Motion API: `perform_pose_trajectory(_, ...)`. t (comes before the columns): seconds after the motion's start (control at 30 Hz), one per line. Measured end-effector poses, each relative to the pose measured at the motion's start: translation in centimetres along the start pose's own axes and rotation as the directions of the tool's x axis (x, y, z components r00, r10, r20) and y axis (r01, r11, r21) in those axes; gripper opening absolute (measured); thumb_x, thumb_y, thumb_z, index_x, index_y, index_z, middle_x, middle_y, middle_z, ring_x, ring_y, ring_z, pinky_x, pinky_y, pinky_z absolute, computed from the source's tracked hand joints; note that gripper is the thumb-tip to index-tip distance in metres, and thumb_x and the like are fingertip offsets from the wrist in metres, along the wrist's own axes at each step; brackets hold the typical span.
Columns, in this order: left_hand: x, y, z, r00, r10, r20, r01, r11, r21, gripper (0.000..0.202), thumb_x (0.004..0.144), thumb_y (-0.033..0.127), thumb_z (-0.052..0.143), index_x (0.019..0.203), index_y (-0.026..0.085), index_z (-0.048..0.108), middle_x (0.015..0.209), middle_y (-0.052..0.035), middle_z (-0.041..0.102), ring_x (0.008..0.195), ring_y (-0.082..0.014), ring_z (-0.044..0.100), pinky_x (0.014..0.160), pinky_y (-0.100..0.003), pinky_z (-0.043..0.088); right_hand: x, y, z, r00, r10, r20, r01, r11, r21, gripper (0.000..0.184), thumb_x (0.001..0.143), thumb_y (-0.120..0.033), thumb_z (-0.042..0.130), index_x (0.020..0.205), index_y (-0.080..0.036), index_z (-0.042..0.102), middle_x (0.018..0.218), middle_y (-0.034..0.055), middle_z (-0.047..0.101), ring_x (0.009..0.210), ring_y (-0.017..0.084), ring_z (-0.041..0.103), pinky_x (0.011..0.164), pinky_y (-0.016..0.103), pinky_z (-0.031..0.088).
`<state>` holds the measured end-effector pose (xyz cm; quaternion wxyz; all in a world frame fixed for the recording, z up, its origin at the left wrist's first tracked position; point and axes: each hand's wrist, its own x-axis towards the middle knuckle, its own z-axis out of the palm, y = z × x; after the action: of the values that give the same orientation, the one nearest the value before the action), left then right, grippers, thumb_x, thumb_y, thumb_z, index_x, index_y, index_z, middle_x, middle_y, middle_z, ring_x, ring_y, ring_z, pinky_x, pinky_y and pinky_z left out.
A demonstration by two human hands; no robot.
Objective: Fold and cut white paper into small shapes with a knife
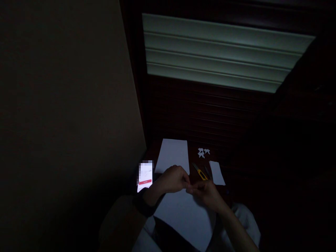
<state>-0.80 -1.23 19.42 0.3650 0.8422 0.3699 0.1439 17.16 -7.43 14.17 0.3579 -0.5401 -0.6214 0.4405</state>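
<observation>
My left hand (174, 179), with a dark band on its wrist, is closed in a pinch. Its fingertips meet those of my right hand (206, 193), which is pinched as well. Anything between the fingers is too small and dim to make out. Beneath both hands lies a large white sheet of paper (185, 215), its near edge reaching over my lap. Just past my right hand is a yellow utility knife (202, 174) on the dark table.
A white paper sheet (174, 152) lies at the back left of the table. Several small folded paper pieces (201, 154) sit behind the knife. Narrow white paper (217, 173) is at the right; a lit phone (145, 175) stands at the left, by the wall (78, 105).
</observation>
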Motion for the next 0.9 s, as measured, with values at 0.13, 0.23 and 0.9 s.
perform_pose_trajectory(0.13,-0.3,0.0,0.4,0.998,0.054,0.013,-0.055,0.995,0.084,0.012,0.071,0.030,0.066,0.075,0.024,0.076,0.072,-0.0024,0.073,0.064,-0.0171,0.063,0.055,-0.022,0.037,-0.1,0.0,-0.4,0.997,-0.043,0.066,0.049,0.995,-0.085,0.029,0.077,-0.038,0.061,0.063,-0.014,0.068,0.054,-0.0033,0.050,0.050,0.009,0.035,0.046,0.021,0.024)
perform_pose_trajectory(0.23,-0.6,-0.2,0.5,0.993,0.109,0.040,-0.112,0.990,0.083,0.013,0.074,0.027,0.064,0.077,0.024,0.076,0.074,-0.0022,0.074,0.064,-0.0164,0.064,0.058,-0.022,0.038,-0.4,-0.3,-0.8,0.995,-0.040,0.088,0.052,0.990,-0.129,0.029,0.077,-0.038,0.061,0.060,-0.015,0.067,0.051,-0.0037,0.050,0.048,0.009,0.034,0.044,0.021,0.023)
perform_pose_trajectory(0.9,-3.2,-3.0,-3.3,0.946,0.040,0.322,0.051,0.962,-0.269,0.017,0.075,0.025,0.059,0.077,0.021,0.075,0.074,-0.0039,0.073,0.067,-0.0173,0.067,0.061,-0.023,0.048,-1.9,-1.5,-3.4,0.980,0.015,0.198,0.021,0.984,-0.180,0.022,0.073,-0.034,0.066,0.059,-0.017,0.071,0.051,-0.0011,0.061,0.044,0.011,0.045,0.042,0.022,0.029)
